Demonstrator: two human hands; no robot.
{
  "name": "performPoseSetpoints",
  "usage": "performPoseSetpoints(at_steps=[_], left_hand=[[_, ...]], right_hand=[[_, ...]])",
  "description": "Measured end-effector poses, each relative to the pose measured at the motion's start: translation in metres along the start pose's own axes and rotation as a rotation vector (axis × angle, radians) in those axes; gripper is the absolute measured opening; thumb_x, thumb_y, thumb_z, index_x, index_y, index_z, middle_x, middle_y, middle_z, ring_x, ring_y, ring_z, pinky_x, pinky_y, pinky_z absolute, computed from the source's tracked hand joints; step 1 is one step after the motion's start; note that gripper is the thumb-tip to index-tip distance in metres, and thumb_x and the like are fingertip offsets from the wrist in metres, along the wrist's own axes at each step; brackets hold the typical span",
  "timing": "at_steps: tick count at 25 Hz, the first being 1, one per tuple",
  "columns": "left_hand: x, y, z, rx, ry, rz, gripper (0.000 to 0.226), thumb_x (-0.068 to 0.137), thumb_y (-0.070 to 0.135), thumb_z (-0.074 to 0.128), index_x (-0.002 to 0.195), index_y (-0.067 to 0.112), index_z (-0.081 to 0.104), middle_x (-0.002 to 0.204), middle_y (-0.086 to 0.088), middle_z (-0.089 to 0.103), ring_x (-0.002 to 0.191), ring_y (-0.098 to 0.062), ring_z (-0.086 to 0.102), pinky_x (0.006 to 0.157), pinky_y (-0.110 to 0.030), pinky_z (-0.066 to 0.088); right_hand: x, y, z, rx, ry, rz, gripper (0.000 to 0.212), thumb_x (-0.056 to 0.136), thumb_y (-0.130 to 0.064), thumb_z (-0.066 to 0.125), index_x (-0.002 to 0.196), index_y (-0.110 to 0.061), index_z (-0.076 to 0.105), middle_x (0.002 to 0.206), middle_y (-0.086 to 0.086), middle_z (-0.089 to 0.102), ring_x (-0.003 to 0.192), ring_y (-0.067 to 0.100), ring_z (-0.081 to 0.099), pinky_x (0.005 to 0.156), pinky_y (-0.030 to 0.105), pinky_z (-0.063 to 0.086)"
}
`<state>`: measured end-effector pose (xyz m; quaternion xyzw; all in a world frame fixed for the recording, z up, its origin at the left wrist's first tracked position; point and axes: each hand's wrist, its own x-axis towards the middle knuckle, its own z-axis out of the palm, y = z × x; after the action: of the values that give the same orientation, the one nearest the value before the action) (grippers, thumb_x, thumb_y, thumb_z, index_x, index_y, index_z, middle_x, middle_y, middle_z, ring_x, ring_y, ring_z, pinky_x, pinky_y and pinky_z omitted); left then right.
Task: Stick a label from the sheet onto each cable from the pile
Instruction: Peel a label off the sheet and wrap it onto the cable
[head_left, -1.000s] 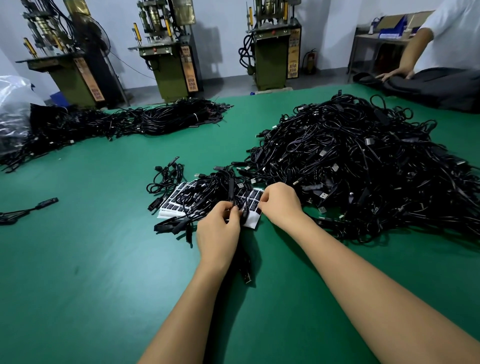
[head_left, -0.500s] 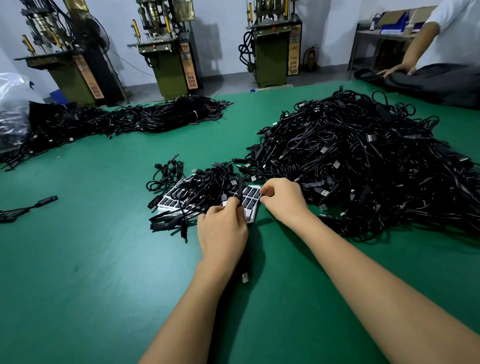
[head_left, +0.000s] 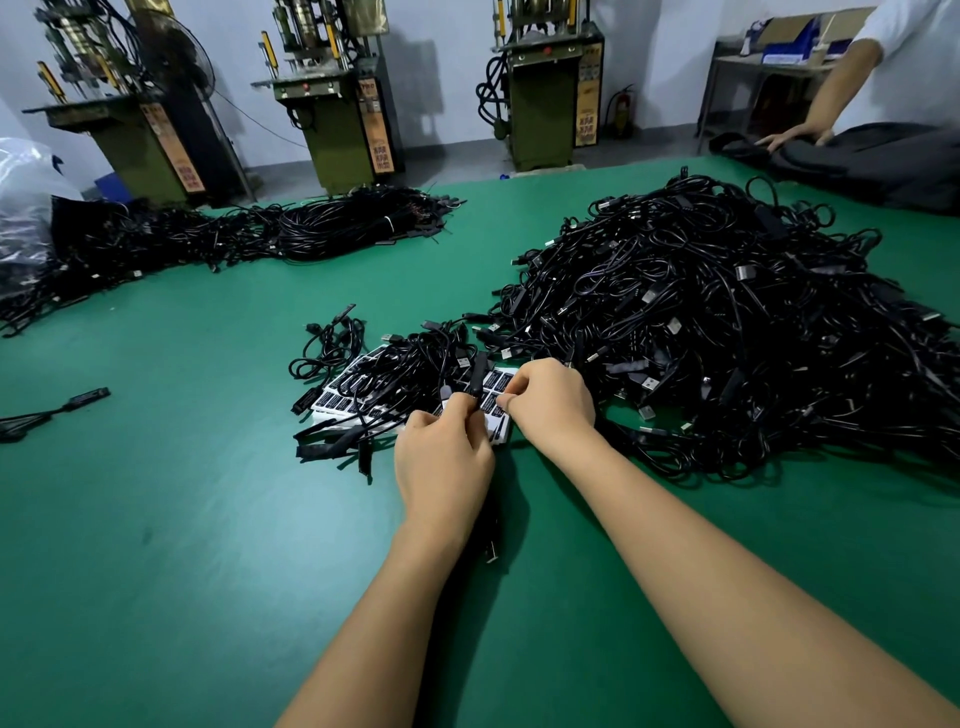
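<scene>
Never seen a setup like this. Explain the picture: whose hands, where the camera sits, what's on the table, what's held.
The camera sits on a worker's head, looking down at their own bare hands. The left hand grips a black cable by its flat plug. The right hand has its fingers curled beside it; a label may be pinched there, but it is too small to tell. Under them lies the label sheet, partly covered by cables. The big pile lies to the right on the green table. Another bundle lies far left. Machines stand behind; another person's arm shows top right.
</scene>
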<state>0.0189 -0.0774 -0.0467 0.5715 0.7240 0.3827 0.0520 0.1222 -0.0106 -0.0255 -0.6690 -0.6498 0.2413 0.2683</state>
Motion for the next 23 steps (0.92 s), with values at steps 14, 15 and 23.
performPoseSetpoints(at_steps=[14,15,23], left_hand=[[-0.001,0.001,0.001,0.002,-0.017,-0.02,0.012,0.094,0.028,0.051,0.098,0.023,0.061,0.078,-0.006,0.058,0.089,-0.02,0.047,0.063,-0.033,0.035],[-0.001,0.001,0.001,-0.002,-0.014,-0.021,0.012,0.094,0.028,0.051,0.098,0.023,0.061,0.077,-0.005,0.058,0.089,-0.02,0.047,0.063,-0.033,0.036],[0.0,0.0,0.001,-0.012,-0.035,-0.034,0.014,0.095,0.028,0.05,0.103,0.024,0.061,0.083,-0.007,0.06,0.093,-0.021,0.048,0.065,-0.034,0.04]], right_hand=[[0.003,-0.006,0.003,-0.137,-0.038,0.03,0.014,0.091,-0.018,0.054,0.091,-0.017,0.068,0.094,0.003,0.069,0.077,0.025,0.056,0.054,0.024,0.034],[0.003,-0.004,0.003,-0.158,-0.028,0.001,0.014,0.092,-0.018,0.054,0.092,-0.018,0.068,0.096,0.002,0.068,0.079,0.025,0.058,0.054,0.024,0.035],[0.004,0.003,0.004,-0.271,-0.014,-0.252,0.012,0.096,-0.021,0.051,0.099,-0.014,0.061,0.107,0.004,0.054,0.092,0.027,0.057,0.065,0.032,0.039]])
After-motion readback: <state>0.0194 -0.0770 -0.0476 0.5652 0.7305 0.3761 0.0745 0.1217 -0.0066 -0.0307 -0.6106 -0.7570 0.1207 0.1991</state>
